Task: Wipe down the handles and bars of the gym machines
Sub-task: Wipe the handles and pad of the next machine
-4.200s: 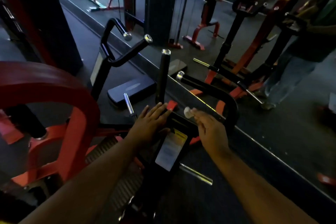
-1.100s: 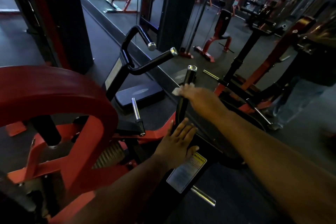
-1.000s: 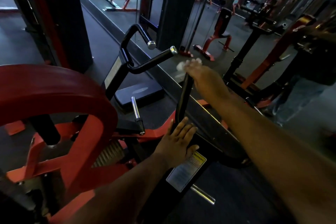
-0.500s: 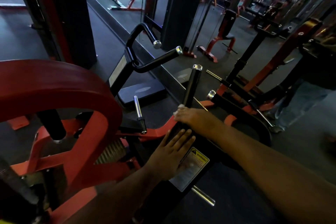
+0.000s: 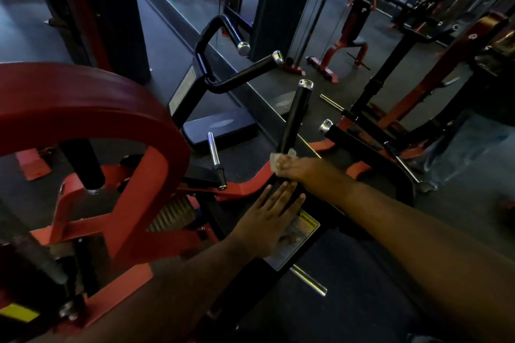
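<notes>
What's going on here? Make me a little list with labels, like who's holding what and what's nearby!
place: a dim gym with red and black machines
right hand: grips a small white cloth round the base of the upright black handle with a silver cap
left hand: rests flat, fingers straight, on the black machine frame beside a yellow warning label
nearby: a curved red frame on the left; an angled black handle behind
job stage: wiping low on the upright handle
</notes>
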Available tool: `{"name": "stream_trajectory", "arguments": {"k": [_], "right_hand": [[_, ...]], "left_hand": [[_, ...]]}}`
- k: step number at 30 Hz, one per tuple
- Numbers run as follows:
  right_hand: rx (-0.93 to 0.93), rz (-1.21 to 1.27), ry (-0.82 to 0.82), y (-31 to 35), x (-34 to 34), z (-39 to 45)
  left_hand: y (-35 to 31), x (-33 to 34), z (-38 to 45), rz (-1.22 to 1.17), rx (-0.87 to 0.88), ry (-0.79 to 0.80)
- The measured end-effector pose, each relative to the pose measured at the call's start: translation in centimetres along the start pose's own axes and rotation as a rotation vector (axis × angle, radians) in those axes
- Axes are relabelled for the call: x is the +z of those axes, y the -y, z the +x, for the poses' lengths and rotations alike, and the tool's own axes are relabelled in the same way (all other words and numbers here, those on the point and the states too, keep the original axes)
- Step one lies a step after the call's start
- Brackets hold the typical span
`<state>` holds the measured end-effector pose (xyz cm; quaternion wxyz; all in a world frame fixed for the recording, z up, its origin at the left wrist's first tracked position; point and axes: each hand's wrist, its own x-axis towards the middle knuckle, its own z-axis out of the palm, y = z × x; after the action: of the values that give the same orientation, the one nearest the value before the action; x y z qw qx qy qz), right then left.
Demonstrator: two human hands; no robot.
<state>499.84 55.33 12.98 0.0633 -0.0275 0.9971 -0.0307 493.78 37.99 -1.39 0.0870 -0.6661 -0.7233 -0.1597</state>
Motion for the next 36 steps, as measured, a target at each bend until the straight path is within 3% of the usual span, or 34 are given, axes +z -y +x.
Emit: {"name": "stream_trajectory", "arguments": {"k": [3, 8, 11, 14, 18, 21, 24, 26, 28, 30, 32, 36], "right_hand": [[-0.034, 0.048, 0.093, 0.0, -1.3, -0.8], [0.117, 0.056, -0.192, -1.6, -3.6, 3.3], [0.077, -0.077, -0.115, -0.8, -1.6, 3.4], [0.019, -0.039, -0.065, -0.6, -0.5, 1.6], [-0.107, -0.131, 0.157, 0.2, -0.6, 0.1], [-0.120, -0.110, 0.064, 0.2, -3.5, 0.4], [0.065, -0.032, -0.241, -1.1, -6.8, 3.4], [0.221, -0.231, -0.363, -2.5, -7.6, 6.1], [0.393, -0.330, -0.344, -2.1, -7.4, 7.4], [0.441, -0.429, -0.313, -1.4, -6.3, 7.0], [0.386, -0.554, -0.303, -0.6, -5.1, 6.2], [0.259, -0.535, -0.253, -0.6, -2.7, 3.9]], "left_hand": [[-0.4, 0.2, 0.3, 0.035, 0.073, -0.028], [-1.3, 0.2, 1.7, 0.036, 0.070, -0.033], [-1.7, 0.2, 2.1, 0.016, 0.072, -0.013], [-1.6, 0.4, 1.8, 0.008, 0.061, -0.026], [-1.2, 0.7, 1.7, -0.011, 0.090, -0.037], [-1.2, 0.6, 1.8, -0.013, 0.081, -0.026], [-1.0, 0.6, 1.8, 0.003, 0.070, -0.023], [-0.9, 0.4, 1.8, -0.012, 0.072, -0.034], [-1.0, 0.3, 1.7, -0.031, 0.068, -0.031], [-0.9, 0.3, 1.7, -0.030, 0.068, -0.014], [-0.8, 0.2, 1.8, -0.017, 0.068, -0.001], [-0.3, 0.2, 1.8, 0.005, 0.102, 0.001]]}}
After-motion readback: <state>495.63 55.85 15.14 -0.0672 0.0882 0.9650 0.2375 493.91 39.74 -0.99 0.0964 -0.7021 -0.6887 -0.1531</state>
